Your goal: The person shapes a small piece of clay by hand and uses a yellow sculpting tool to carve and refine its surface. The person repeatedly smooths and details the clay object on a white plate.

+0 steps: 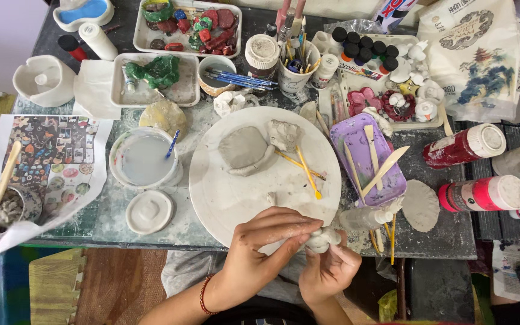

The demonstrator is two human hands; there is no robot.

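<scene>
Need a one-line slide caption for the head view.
Both hands, left hand and right hand, pinch a white clay lump at the near edge of a round white board.

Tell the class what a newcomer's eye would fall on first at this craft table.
Both hands, the left hand and right hand, pinch a small lump of white clay at the table's near edge. Just beyond lies a large round white board bearing a flat grey clay slab, with a purple plastic tray of wooden tools to its right.

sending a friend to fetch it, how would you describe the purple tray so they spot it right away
Find the big round white board mid-table. The purple tray lies just past its right edge. It is the only purple dish, with pale wooden sticks lying across it.
</scene>
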